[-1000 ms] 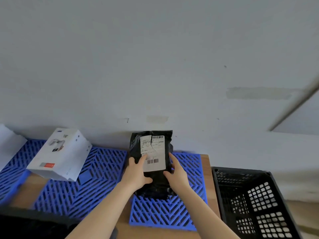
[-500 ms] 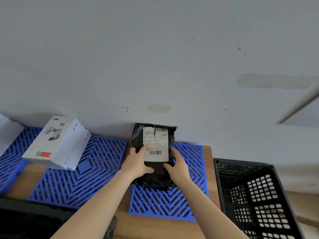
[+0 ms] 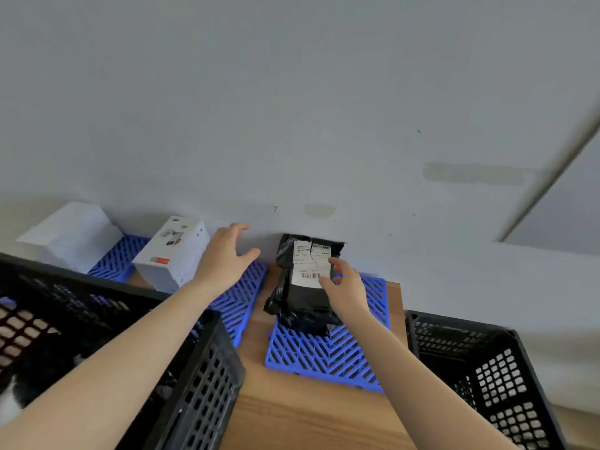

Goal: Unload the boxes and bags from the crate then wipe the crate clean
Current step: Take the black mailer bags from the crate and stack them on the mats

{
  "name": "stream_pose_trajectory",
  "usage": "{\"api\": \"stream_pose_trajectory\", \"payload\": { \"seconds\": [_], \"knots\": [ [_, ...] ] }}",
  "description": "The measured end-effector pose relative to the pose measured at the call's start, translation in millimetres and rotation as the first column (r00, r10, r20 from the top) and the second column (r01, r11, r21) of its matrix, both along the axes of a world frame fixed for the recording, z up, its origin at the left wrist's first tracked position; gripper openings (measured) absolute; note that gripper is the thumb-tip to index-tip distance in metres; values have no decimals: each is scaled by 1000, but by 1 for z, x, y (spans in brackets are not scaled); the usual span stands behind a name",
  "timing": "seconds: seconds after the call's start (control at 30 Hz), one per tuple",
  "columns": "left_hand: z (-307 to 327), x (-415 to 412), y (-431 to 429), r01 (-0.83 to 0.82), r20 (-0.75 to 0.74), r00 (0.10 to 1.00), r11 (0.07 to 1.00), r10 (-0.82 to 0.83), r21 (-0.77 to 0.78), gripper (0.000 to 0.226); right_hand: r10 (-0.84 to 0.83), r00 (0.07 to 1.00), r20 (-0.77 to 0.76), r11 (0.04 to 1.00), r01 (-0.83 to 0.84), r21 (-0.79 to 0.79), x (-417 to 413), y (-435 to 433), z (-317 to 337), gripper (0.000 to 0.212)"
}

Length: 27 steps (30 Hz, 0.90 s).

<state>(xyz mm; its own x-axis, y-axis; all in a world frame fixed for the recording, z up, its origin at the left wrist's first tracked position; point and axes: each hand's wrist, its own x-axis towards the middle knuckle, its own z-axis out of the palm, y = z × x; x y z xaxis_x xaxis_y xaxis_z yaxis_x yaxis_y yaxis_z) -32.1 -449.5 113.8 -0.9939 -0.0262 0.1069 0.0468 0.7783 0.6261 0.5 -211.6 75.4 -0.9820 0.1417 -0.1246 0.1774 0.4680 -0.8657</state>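
Black bag (image 3: pixel 300 297) rests on a mat (image 3: pixel 324 358), the right hand's (image 3: pixel 345 284) loose fingers touching it; the left hand (image 3: pixel 224 259) is spread, empty. Best to release it flat, then reach into the crate (image 3: pixel 207 381).

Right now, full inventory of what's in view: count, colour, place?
bag: 1, black, white label, on the right mat, against the wall
box: 1, white, left of the bag
package: 1, white, far left
mats: 3, blue, on the table
left crate: 1, black, near left
right crate: 1, black, right of the table
table: 1, wood
left hand: open, above the middle mat
right hand: fingers on the bag's label
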Motion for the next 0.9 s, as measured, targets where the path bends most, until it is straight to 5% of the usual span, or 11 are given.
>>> {"api": "stream_pose_trajectory", "payload": {
  "seconds": [0.3, 0.63, 0.9],
  "knots": [
    [23, 102, -105, -253, -202, 945, 966, 257, 47, 36, 223, 958, -179, 971, -235, -43, 42, -100, 66, 34],
    [-11, 157, -215, -265, 63, 963, 962, 260, 71, 45, 393, 911, -122, 919, -393, 27, 59, -219, 81, 23],
    [-45, 163, -275, -95, 274, 959, 991, 67, 89, 61, 534, 843, 61, 797, -526, 297, 69, -299, 41, 34]
  ]
}}
